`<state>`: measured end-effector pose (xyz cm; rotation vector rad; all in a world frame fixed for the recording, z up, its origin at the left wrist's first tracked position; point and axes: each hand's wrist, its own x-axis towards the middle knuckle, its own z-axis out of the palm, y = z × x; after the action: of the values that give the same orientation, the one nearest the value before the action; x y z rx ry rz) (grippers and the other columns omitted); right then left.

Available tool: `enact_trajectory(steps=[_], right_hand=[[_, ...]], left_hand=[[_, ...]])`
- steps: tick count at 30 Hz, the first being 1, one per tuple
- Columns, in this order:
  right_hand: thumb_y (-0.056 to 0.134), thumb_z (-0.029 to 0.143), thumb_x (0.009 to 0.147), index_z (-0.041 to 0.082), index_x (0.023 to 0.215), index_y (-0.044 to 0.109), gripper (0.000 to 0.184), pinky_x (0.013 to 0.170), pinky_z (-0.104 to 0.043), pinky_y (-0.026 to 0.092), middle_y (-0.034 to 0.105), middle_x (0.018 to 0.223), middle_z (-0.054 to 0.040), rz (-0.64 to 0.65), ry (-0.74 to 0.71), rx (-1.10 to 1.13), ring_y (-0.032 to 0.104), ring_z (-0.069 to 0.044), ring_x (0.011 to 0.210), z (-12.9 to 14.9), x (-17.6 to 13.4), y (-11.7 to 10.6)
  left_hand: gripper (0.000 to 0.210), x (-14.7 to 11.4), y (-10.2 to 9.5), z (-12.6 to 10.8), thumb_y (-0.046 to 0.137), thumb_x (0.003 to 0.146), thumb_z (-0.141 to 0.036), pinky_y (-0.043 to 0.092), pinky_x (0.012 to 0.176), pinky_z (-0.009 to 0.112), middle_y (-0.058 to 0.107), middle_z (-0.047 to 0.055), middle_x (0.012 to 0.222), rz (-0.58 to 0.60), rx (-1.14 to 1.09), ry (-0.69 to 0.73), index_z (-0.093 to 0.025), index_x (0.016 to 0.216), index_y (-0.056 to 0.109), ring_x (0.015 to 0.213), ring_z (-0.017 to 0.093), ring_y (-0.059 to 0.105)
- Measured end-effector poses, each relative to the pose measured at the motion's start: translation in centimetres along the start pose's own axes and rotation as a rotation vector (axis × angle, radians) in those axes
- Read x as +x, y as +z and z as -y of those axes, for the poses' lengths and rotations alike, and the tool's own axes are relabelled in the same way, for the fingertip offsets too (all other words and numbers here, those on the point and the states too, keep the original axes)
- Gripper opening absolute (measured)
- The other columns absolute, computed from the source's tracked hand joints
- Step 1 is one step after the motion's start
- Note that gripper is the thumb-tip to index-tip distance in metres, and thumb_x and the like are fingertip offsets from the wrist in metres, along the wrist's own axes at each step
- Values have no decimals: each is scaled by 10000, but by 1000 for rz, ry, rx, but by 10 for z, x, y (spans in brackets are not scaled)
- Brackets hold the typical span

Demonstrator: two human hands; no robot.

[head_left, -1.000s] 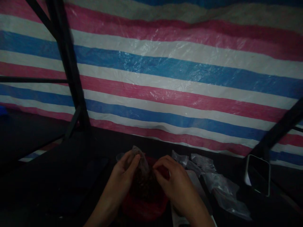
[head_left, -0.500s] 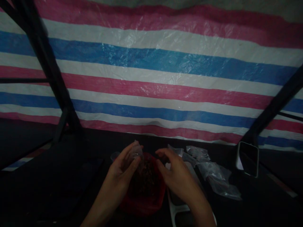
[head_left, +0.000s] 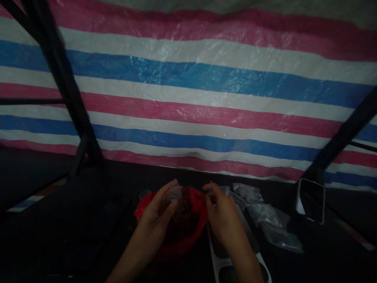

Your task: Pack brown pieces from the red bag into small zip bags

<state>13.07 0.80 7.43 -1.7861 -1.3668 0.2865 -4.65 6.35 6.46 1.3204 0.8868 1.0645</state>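
Note:
My left hand is closed around a small clear plastic bag, held over the left side of a red container. Dark brown loose bits lie inside the container; the dim light hides their kind. At its right rim, my right hand has thumb and forefinger pinched together. Something small and dark seems to sit between these fingertips, too unclear to name. Beneath my right forearm lies a white-framed object with dark recessed areas, partly covered.
Several clear plastic bags lie right of my right hand. A phone leans near the black frame post at right. Behind the red container stands a small clear cup. A striped tarp closes off the back of the black table.
My right hand has moved slightly right, and its fingers have drawn together into a pinch. My left hand keeps the plastic bag and has shifted a little right, with more red rim showing.

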Motion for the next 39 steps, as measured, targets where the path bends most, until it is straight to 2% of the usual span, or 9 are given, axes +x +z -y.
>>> enact_trajectory(steps=[10,15,17,20,22,25,30,36,39], right_hand=[[473,161,970,215,1074,743,294,820,-351,558,827,1004,-69,-149,-6,114,785,-252,948,3,4,12],[515,257,984,216,1055,765,263,900,-406,555,812,1083,-93,-217,-32,102,761,-278,1016,10,3,1],[585,305,964,225,1136,755,255,941,-402,558,800,1112,-84,-183,-88,191,748,-256,1020,18,-1,-2],[711,275,889,267,1318,695,430,994,-374,560,777,1215,-51,38,-122,355,732,-223,1090,29,-5,1],[716,223,878,280,1308,704,434,1025,-365,549,776,1234,-35,92,-118,400,727,-211,1126,33,-6,8],[662,209,918,258,1164,760,269,980,-360,566,805,1108,-31,14,-108,416,753,-206,1042,32,-3,15],[669,224,913,246,1128,756,232,858,-329,601,810,982,-21,-13,-109,487,775,-202,924,29,2,17],[652,275,942,242,1064,755,164,821,-320,613,803,980,-34,-127,-109,500,769,-198,880,31,0,21],[697,284,917,271,1215,726,300,883,-346,619,795,1112,-40,-60,-115,479,768,-210,965,32,-3,20]], left_hand=[[782,-3,-1,2,830,780,-616,459,1215,401,661,85,1531,27,-82,34,-282,1450,604,1447,299,585],[756,-3,-1,9,753,838,-611,415,1249,451,608,82,1586,13,-19,29,-278,1492,571,1472,310,556],[719,-2,0,14,716,869,-568,380,1272,447,571,81,1620,10,47,49,-266,1502,555,1513,296,506],[639,-1,1,21,658,913,-477,358,1285,438,547,84,1639,48,142,123,-258,1504,550,1534,272,480],[610,0,3,25,636,927,-429,385,1272,440,568,94,1620,91,166,145,-256,1505,551,1509,272,514],[697,2,7,29,680,873,-363,435,1239,442,581,92,1608,120,139,101,-264,1542,509,1472,275,560],[755,2,5,20,721,824,-331,469,1206,455,674,79,1510,94,248,88,-273,1549,517,1382,279,644],[607,1,-4,16,675,901,-411,455,1212,452,696,41,1488,32,407,156,-315,1495,596,1403,284,626],[580,1,-7,22,645,921,-432,434,1221,495,683,38,1504,16,406,150,-338,1492,599,1423,300,604]])
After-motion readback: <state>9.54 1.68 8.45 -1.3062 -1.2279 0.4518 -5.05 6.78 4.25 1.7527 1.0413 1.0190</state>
